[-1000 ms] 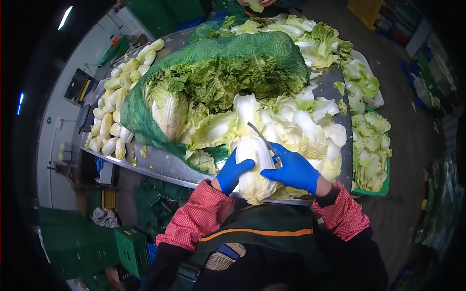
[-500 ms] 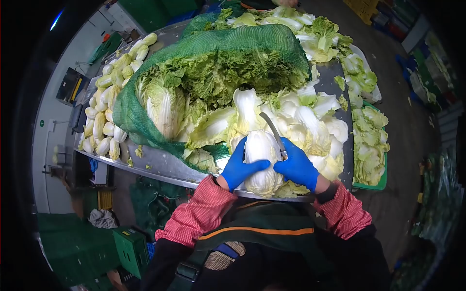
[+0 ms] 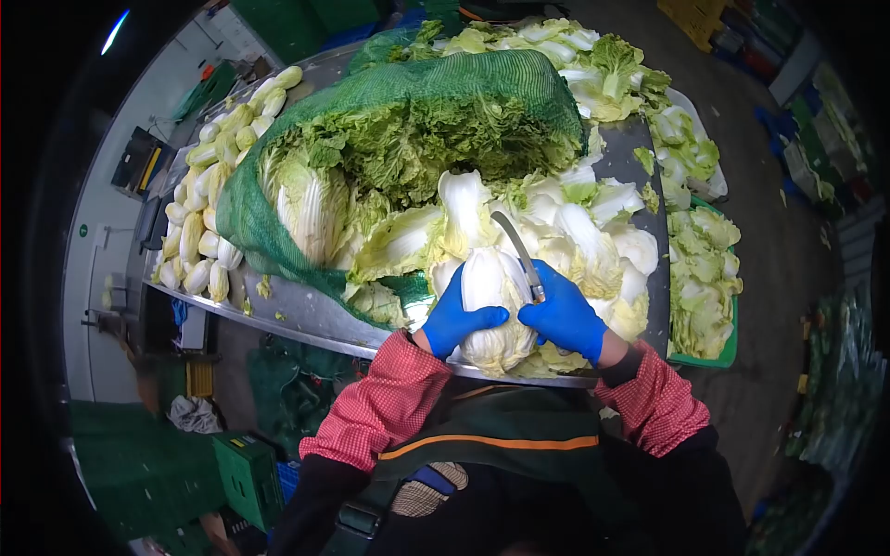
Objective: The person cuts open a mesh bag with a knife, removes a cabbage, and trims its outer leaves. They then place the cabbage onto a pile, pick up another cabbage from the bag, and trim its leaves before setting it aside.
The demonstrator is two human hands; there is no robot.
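A pale Chinese cabbage (image 3: 497, 292) stands at the near table edge, between my two blue-gloved hands. My left hand (image 3: 455, 322) is wrapped round its left side, thumb across the front. On the other side, my right hand (image 3: 562, 317) grips a curved knife (image 3: 521, 246) by the handle, its thumb close to the cabbage. The blade points up and away past the cabbage. Loose white and yellow-green leaves (image 3: 593, 250) are heaped behind and to the right. Left of them, a green net sack (image 3: 278, 243) lies open with a whole cabbage (image 3: 311, 215) and leafy heads inside.
Trimmed cabbages (image 3: 199, 222) are piled at the table's left end. More leaves (image 3: 616, 69) lie at the far side. A green crate (image 3: 730, 345) full of leaves stands right of the metal table (image 3: 311, 326). Another green crate (image 3: 248, 477) sits on the floor at lower left.
Both hands and the cabbage have shifted very slightly left. The knife stays in my right hand, and the grip looks the same.
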